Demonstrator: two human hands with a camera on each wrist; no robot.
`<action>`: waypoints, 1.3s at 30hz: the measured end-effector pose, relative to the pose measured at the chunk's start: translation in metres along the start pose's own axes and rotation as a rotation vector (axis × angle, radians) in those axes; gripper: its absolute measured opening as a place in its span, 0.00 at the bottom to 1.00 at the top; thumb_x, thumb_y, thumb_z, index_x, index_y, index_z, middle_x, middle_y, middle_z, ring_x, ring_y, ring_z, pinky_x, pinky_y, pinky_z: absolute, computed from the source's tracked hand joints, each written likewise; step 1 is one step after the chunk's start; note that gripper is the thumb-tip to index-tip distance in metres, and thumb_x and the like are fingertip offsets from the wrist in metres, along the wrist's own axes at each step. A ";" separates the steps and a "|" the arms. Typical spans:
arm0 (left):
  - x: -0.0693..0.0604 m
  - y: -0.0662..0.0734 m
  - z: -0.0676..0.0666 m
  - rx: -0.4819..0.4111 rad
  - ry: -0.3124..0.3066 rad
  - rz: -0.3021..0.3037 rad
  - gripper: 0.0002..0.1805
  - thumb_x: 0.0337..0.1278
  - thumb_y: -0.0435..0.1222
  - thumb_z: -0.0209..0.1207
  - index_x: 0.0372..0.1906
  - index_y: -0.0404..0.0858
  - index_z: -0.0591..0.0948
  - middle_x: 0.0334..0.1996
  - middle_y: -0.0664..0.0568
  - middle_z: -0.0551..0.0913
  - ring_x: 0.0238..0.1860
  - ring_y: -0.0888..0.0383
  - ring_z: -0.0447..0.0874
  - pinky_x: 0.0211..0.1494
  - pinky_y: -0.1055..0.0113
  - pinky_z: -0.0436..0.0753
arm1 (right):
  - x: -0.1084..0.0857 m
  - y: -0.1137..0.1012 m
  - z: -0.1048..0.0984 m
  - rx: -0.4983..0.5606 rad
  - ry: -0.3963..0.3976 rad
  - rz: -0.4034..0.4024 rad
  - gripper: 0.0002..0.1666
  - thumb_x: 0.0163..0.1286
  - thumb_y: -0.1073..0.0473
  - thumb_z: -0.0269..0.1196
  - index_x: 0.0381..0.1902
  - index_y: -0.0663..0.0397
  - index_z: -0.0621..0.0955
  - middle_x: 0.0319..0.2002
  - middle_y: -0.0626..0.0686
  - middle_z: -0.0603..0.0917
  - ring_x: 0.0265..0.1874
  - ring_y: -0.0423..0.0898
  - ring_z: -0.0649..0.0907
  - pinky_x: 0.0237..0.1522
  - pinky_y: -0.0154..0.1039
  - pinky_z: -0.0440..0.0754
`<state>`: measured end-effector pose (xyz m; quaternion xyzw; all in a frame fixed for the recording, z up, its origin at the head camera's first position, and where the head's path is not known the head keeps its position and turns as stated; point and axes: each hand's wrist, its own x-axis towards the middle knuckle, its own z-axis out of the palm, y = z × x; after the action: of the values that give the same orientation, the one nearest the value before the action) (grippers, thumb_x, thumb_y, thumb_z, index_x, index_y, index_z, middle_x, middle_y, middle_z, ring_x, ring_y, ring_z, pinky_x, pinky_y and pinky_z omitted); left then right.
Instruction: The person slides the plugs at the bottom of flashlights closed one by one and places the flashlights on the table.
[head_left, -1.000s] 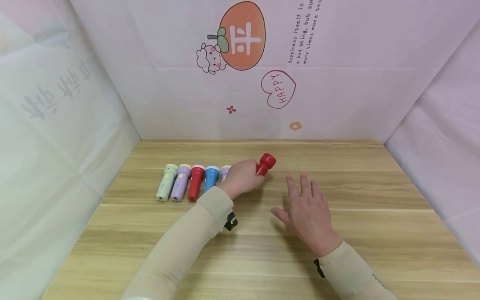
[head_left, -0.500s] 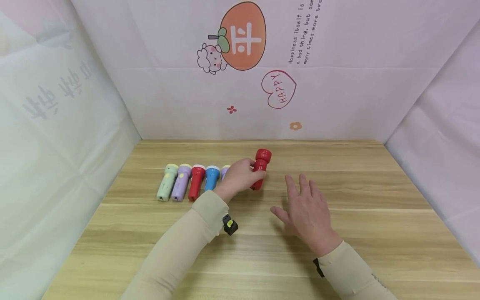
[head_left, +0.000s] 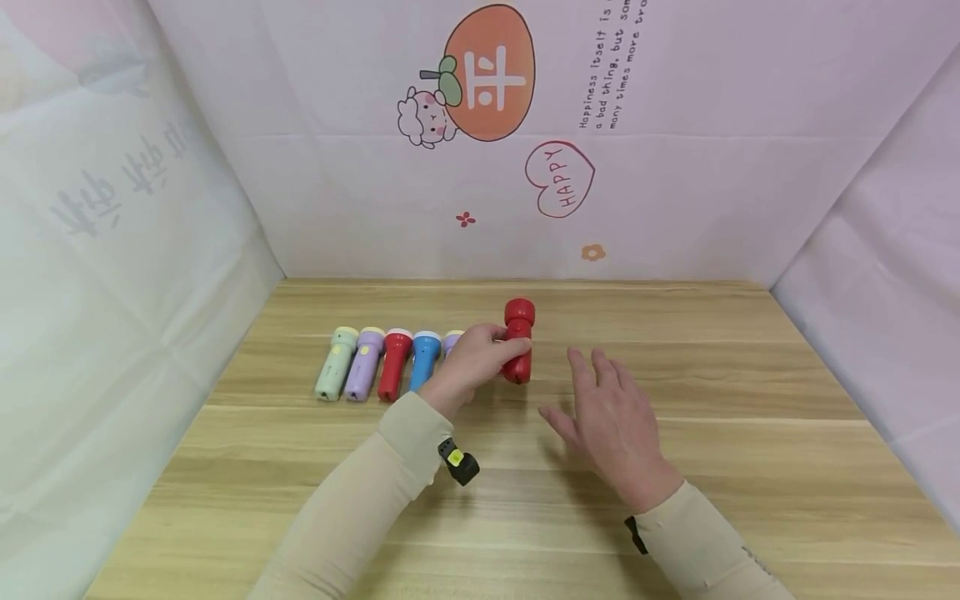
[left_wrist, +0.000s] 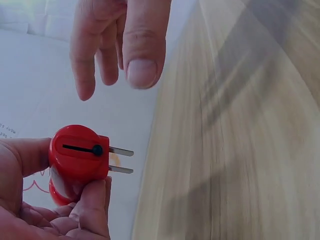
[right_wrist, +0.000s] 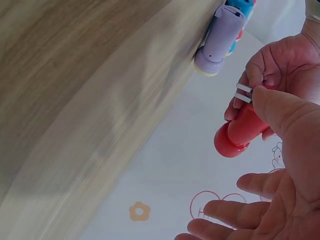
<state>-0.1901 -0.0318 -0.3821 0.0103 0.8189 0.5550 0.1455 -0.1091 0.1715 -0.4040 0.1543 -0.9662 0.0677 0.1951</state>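
Note:
My left hand [head_left: 472, 362] grips a red flashlight [head_left: 519, 313] around its body, over the table's middle, its head pointing to the back wall. In the left wrist view, the flashlight's end face [left_wrist: 75, 157] shows a slot with a dark knob, and two metal plug prongs [left_wrist: 121, 152] stick out of its side. The right wrist view shows the prongs [right_wrist: 244, 97] as well. My right hand [head_left: 611, 429] holds nothing; its fingers are spread, to the right of the flashlight and apart from it.
Left of my left hand lies a row of flashlights: pale green [head_left: 337, 367], purple [head_left: 364, 367], red [head_left: 394, 367], blue [head_left: 424, 358] and another purple one [head_left: 452, 340], partly hidden by the hand. A printed white cloth [head_left: 337, 192] hangs behind the wooden table [head_left: 675, 333].
The left hand has turned and drawn slightly left, bringing the red flashlight from a rightward tilt to nearly straight, with more of its body showing. The right hand has hardly moved.

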 end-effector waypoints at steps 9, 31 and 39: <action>-0.006 -0.003 0.004 -0.251 -0.028 -0.016 0.25 0.69 0.51 0.64 0.60 0.37 0.81 0.48 0.48 0.87 0.47 0.50 0.82 0.62 0.50 0.81 | 0.004 -0.004 -0.002 0.049 0.094 -0.073 0.47 0.63 0.40 0.75 0.69 0.65 0.74 0.60 0.73 0.82 0.56 0.69 0.84 0.55 0.62 0.85; -0.021 -0.008 0.005 -0.485 -0.057 0.003 0.24 0.74 0.45 0.61 0.60 0.30 0.82 0.53 0.43 0.86 0.46 0.55 0.82 0.55 0.67 0.84 | 0.007 -0.015 -0.005 0.217 0.187 -0.219 0.38 0.61 0.47 0.78 0.64 0.59 0.80 0.55 0.61 0.88 0.49 0.58 0.90 0.45 0.53 0.90; -0.025 -0.009 0.007 -0.506 -0.085 0.051 0.22 0.76 0.44 0.59 0.57 0.27 0.83 0.48 0.42 0.88 0.42 0.57 0.85 0.54 0.67 0.85 | 0.008 -0.017 -0.006 0.240 0.221 -0.272 0.33 0.59 0.50 0.80 0.58 0.57 0.83 0.47 0.56 0.91 0.38 0.50 0.91 0.39 0.45 0.90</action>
<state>-0.1633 -0.0339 -0.3872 0.0174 0.6468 0.7447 0.1636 -0.1082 0.1544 -0.3941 0.2972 -0.8942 0.1718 0.2872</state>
